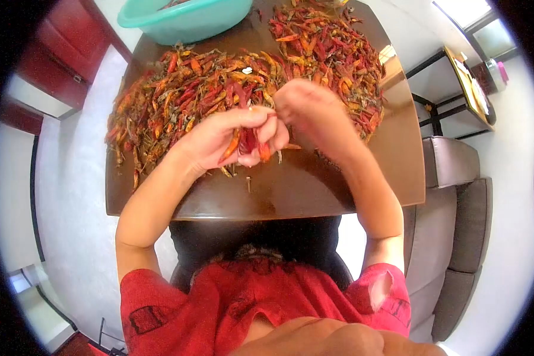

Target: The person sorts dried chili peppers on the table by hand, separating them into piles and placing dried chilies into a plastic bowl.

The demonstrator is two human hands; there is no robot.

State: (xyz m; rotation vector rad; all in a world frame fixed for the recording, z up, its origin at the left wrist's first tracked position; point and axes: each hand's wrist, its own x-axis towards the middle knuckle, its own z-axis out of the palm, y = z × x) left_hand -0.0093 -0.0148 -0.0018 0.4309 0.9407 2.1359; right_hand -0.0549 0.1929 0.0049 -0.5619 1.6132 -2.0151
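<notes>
My left hand (234, 133) is closed around several dried chili peppers (247, 142), red and orange, whose ends stick out between the fingers. Close beside it, my right hand (308, 104) is bent inward and smeared by motion, its fingers mostly turned away from me. Whether it holds anything is hidden. Both hands are above the front part of a brown table (314, 190). Just beyond them lies a wide pile of dried chili peppers (190, 89) with stems among them. A second heap of chili peppers (338, 47) spreads behind my right hand.
At the back left of the table stands a turquoise basin (190, 21) with some chilies inside. A small loose stem (248, 184) lies near the front edge. To the right are a grey sofa (451, 237) and a small black-framed table (469, 89).
</notes>
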